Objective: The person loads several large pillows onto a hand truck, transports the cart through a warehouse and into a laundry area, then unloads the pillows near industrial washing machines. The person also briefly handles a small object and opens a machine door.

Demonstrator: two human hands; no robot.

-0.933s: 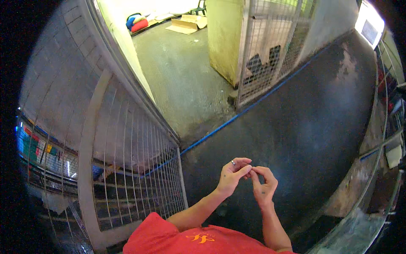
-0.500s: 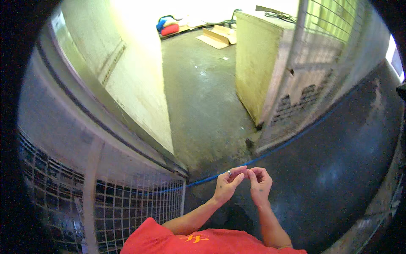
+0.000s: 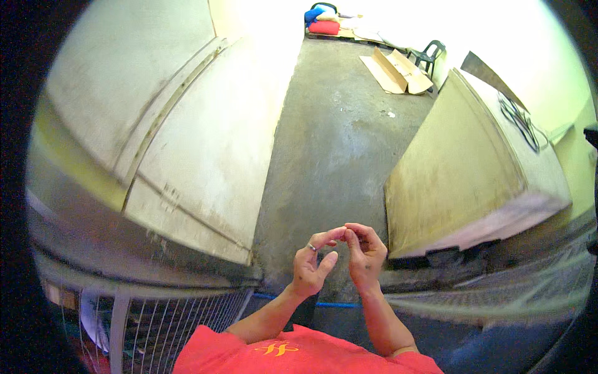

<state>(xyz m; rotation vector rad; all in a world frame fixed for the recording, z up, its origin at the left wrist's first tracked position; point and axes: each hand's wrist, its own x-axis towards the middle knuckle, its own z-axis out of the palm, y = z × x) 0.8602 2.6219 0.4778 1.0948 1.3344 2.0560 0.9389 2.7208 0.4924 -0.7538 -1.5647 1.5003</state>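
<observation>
Both my bare hands are raised in front of me over the concrete floor, fingertips meeting. My left hand (image 3: 314, 265) wears a ring; its fingers stretch toward the right and its thumb stands apart from them. Against the left fingertips, my right hand (image 3: 365, 255) is closed in a pinch, thumb pressed to its bent fingers. Whether anything small lies in that pinch is hidden. The sleeves of my red shirt (image 3: 305, 352) show at the lower edge.
A stained, pale wall (image 3: 205, 149) rises on the left, a tall pale cabinet-like block (image 3: 455, 168) with a coiled black cable (image 3: 523, 124) on the right. Wire mesh (image 3: 180, 324) stands lower left. Farther off are flattened cardboard (image 3: 398, 71), a dark chair (image 3: 430, 56) and a red bundle (image 3: 324, 27).
I have moved forward into the passage, so the wall and block look nearer and the blue line on the floor lies closer to me. My hands stay together, slightly higher in view.
</observation>
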